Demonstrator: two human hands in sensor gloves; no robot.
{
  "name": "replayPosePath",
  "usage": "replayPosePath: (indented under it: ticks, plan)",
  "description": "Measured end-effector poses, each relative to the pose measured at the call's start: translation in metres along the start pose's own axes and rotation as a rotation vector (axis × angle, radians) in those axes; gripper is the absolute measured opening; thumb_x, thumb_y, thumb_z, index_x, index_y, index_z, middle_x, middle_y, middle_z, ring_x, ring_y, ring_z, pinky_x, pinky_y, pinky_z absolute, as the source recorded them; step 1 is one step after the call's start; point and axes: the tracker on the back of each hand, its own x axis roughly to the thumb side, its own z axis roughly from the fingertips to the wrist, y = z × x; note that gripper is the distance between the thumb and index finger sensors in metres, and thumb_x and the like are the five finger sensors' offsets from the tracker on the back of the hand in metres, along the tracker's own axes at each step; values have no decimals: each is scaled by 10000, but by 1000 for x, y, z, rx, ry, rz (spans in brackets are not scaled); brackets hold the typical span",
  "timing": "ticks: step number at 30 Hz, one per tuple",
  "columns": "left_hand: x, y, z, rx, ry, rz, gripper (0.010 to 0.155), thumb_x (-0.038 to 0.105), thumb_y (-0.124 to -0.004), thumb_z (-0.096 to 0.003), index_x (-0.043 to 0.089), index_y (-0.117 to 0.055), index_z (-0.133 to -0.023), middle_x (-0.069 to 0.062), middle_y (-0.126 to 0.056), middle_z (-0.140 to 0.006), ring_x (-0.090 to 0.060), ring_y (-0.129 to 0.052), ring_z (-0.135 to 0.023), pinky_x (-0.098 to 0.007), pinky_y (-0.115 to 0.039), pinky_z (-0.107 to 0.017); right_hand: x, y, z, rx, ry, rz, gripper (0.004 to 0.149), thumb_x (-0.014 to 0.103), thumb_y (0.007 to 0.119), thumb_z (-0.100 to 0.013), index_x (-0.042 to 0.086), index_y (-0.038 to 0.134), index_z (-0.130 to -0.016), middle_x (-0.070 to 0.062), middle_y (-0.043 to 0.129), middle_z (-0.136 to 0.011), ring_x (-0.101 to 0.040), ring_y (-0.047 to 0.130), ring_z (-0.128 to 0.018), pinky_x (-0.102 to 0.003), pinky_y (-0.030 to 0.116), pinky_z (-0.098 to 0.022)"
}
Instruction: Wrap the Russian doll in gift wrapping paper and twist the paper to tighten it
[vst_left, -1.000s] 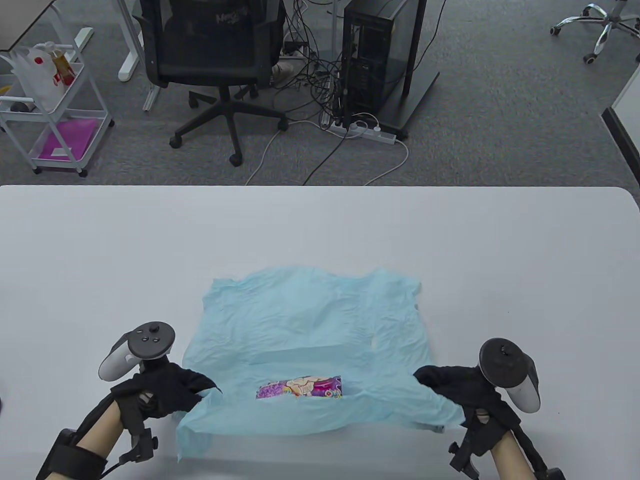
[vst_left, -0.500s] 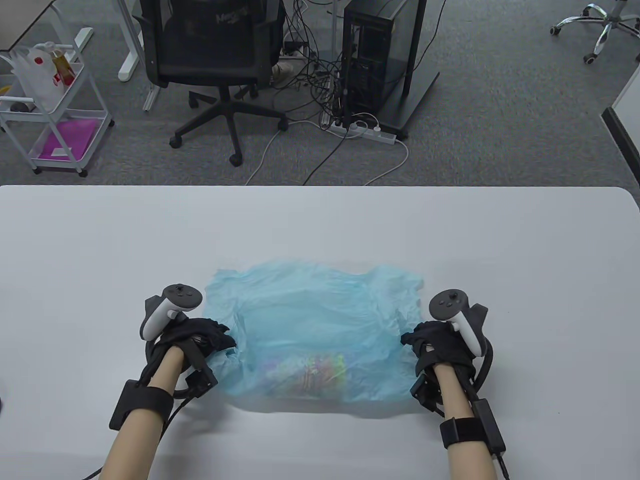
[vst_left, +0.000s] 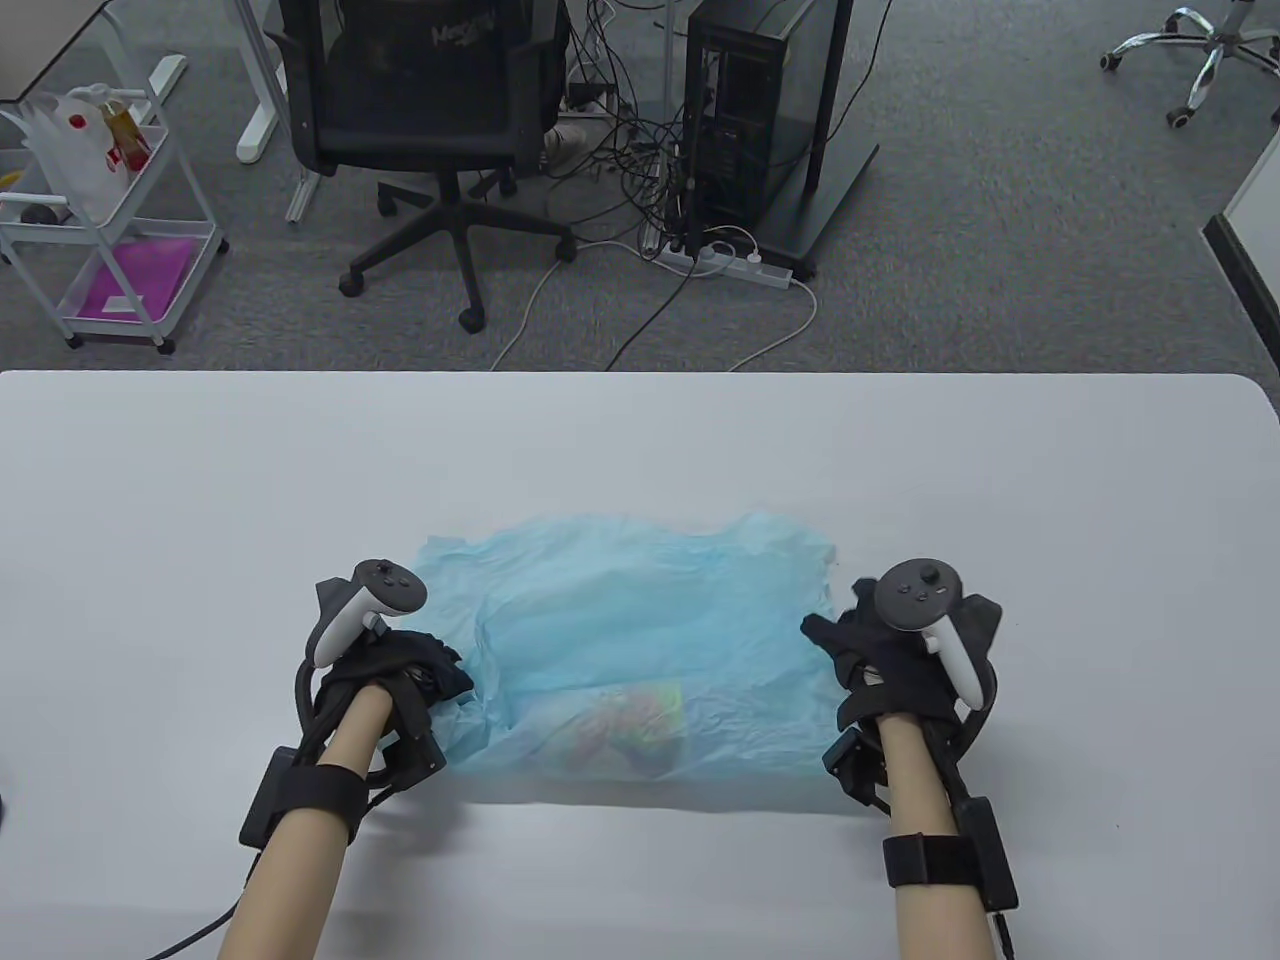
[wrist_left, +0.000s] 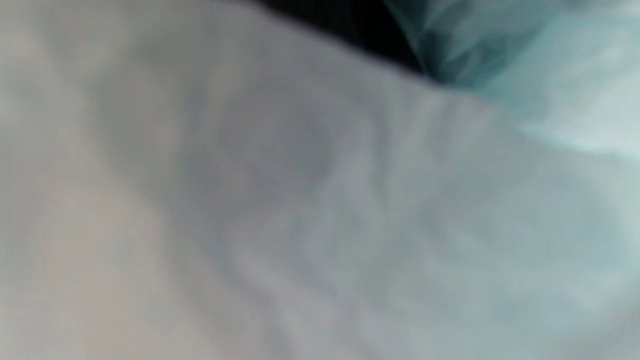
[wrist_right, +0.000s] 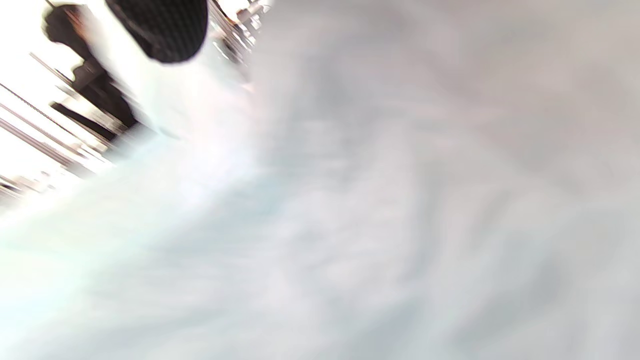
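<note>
The light blue wrapping paper (vst_left: 640, 620) lies folded over the Russian doll (vst_left: 635, 722), whose colours show faintly through the top layer near the front fold. My left hand (vst_left: 425, 680) grips the bunched left edge of the paper. My right hand (vst_left: 840, 640) sits at the paper's right edge with its fingers spread, one tip lying on the sheet. In the left wrist view a blurred fold of paper (wrist_left: 550, 60) fills the upper right. The right wrist view is blurred, with only one dark fingertip (wrist_right: 160, 30) showing at the top left.
The white table (vst_left: 640, 450) stretches bare around the paper on all sides. Beyond its far edge stand an office chair (vst_left: 430, 120), a computer tower (vst_left: 750, 110) and a white cart (vst_left: 100, 220) on the floor.
Both hands lifted the paper's near edge and carried it away from me over the doll, covering it. Since then they moved slightly farther, and the right hand's fingers have spread.
</note>
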Motion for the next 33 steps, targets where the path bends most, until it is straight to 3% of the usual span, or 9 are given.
replayPosePath:
  ticks: [3,5,9,10,14,22,27,29,33]
  plan:
    - [0,1,-1,0,-2,0,396,487,-826,-350,315,-866,-705,98,-1084,-455,-60,-1162,-267,-230,-921,-442,36,-16,39,-107,-285,-80,902,643,530,-602,188,-127,-1019,-84,-6,-1182,-344,149,-1153,-606,222,-801]
    - [-1,2,-1,4,-2,20,399,491,-821,-354,316,-863,-711,103,-1081,-468,-57,-1162,-278,-227,-919,-448,65,-5,67,-137,-504,39,864,631,543,-593,236,-80,-1043,-39,24,-1203,-316,149,-1171,-590,183,-814]
    - [-5,6,3,21,-18,70,398,497,-808,-362,329,-856,-720,110,-1068,-517,-63,-1158,-338,-239,-903,-487,103,83,108,8,-830,406,792,591,643,-506,286,211,-1095,-24,264,-1225,-324,297,-1167,-600,229,-795]
    - [-6,9,7,42,-22,83,405,507,-792,-369,340,-846,-735,115,-1057,-559,-68,-1154,-388,-246,-889,-518,105,104,111,45,-838,504,770,577,662,-493,274,291,-1096,-37,330,-1220,-337,357,-1160,-614,250,-791]
    - [-14,32,33,181,-68,147,500,581,-722,-376,362,-781,-821,93,-1008,-716,-124,-1120,-563,-315,-837,-603,100,160,98,97,-750,826,833,631,640,-471,285,210,-1095,-42,219,-1227,-336,285,-1176,-626,231,-799]
    - [-9,79,125,620,-279,166,625,620,-685,-432,366,-567,-991,66,-770,-1012,-210,-951,-858,-424,-710,-726,92,168,76,171,-613,778,868,617,681,-475,344,118,-1077,-9,197,-1233,-308,288,-1186,-652,204,-804]
    - [45,30,164,818,-479,-239,711,636,-739,-347,404,-550,-992,93,-701,-1070,-215,-854,-967,-440,-676,-748,97,171,74,160,-579,830,855,616,682,-484,393,95,-1064,36,189,-1235,-271,291,-1193,-652,225,-817]
    - [72,-8,165,743,-551,-462,777,651,-773,-312,386,-543,-1006,70,-666,-1099,-239,-821,-998,-463,-656,-757,98,172,74,158,-571,833,849,613,689,-485,406,102,-1062,46,200,-1234,-263,312,-1189,-656,246,-817]
    - [103,-73,141,505,-454,-821,975,691,-774,-283,341,-311,-1067,-5,-374,-1192,-299,-597,-1125,-518,-544,-811,96,171,74,145,-572,812,852,609,710,-475,416,120,-1059,58,224,-1231,-250,350,-1181,-651,289,-818]
